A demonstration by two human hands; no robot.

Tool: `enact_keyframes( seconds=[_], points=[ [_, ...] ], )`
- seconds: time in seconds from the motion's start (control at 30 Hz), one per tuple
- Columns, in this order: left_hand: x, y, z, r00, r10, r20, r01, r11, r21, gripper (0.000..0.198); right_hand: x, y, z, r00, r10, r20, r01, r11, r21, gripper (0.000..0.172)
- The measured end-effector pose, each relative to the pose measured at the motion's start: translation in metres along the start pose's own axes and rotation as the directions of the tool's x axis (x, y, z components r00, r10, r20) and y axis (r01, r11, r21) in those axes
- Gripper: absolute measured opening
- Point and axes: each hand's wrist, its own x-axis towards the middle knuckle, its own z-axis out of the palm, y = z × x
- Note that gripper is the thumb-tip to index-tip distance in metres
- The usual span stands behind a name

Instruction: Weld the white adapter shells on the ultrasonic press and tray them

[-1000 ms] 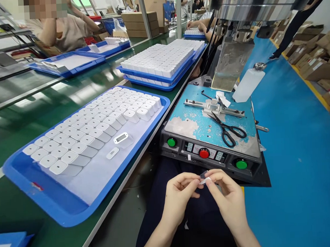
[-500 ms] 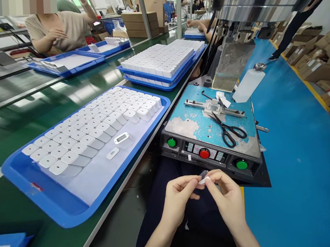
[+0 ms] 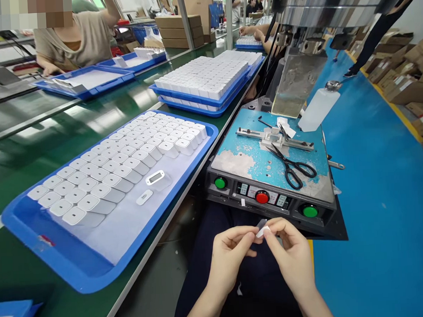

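Both my hands pinch a small white strip above my lap, with a small dark translucent piece just behind it. My left hand grips the strip's left end between thumb and forefinger. At its right end, my right hand is closed with the thumb on top. The dark piece's exact kind is too small to make out. In front of my hands stands a press with a blue worn plate. Black scissors lie on that plate, beside a metal fixture.
A blue tray on my left holds rows of white housings, a small display part and a white cap. Above the plate hangs the press head. A white bottle stands tilted. A co-worker sits across.
The white strip has tilted slightly between my fingers and the dark piece shows more. Across the line, the co-worker's hand has dropped from the chest to the tray.
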Motion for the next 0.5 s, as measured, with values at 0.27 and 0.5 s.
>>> enact_keyframes(
  seconds=[0.27, 0.5],
  points=[
    [-0.001, 0.003, 0.003, 0.999, 0.034, -0.037, -0.031, 0.997, 0.074, 0.018, 0.000, 0.001, 0.000, 0.999, -0.033, -0.009, 0.032, 0.999, -0.013, 0.016],
    [0.002, 0.008, 0.003, 0.990, 0.087, -0.108, -0.062, 0.975, 0.212, 0.029, 0.002, 0.010, 0.006, 0.995, -0.095, -0.041, 0.092, 0.994, -0.061, 0.016]
  ],
)
